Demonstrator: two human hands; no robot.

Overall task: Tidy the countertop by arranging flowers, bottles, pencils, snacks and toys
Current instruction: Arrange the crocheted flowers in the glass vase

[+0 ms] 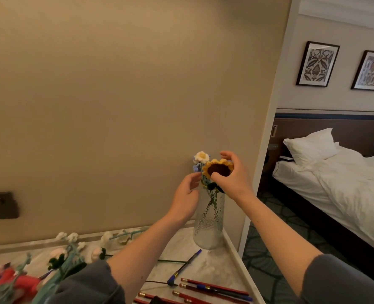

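- The right hand (232,178) is holding the sunflower (219,168) by its head. The thumb is pressing on the dark centre and the other fingers are curving around the yellow petals from behind. I think this grip is for making the flower face the room.
- The left hand (185,194) is reaching to the mouth of the vase (208,227), with the fingers loose and almost straight, close to the stems. It is probably steadying the other flowers, but I cannot tell if it is really touching them.
- The vase is standing at the far right corner of the countertop (177,249), close to the wall, where it is harder to knock over.
- A white flower (201,157) and a blue flower (196,167) are standing in the vase, just beside the sunflower.
- More loose flowers (67,249) are lying on the left of the countertop. The red pencils (212,288) and a blue pen (185,267) are lying near the front edge; in my judgement they are not yet arranged.
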